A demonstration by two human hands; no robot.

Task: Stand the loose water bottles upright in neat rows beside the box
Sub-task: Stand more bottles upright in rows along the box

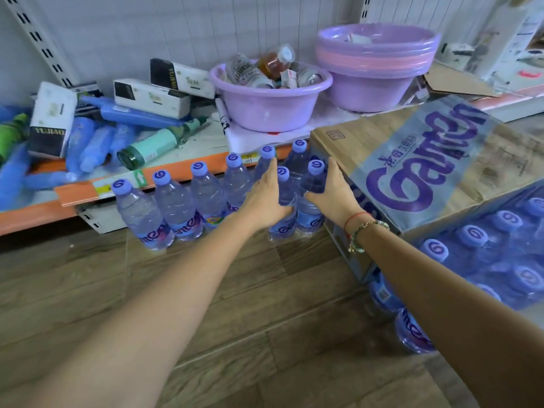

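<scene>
A person's two hands steady the start of a second row of water bottles on a wood-patterned floor [223, 290], hard against the box [441, 160] of the same brand. The left hand [266, 198] lies with straight fingers along the side of one upright bottle [283, 198]; whether the thumb wraps round it cannot be told. The right hand [334, 192] clasps the neighbouring bottle [312, 198], thumb in front and fingers behind, next to the box wall. Both bottles stand cap-up, long axis vertical, just in front of a back row [176, 201] of six bottles lined under the shelf [35, 213] edge. The row's open side runs leftward from the left hand, away from the box, so that hand sits nearer the next free place. One loose bottle [412, 334] lies on its side near the box's front corner, below the right forearm, closer to the right hand
</scene>
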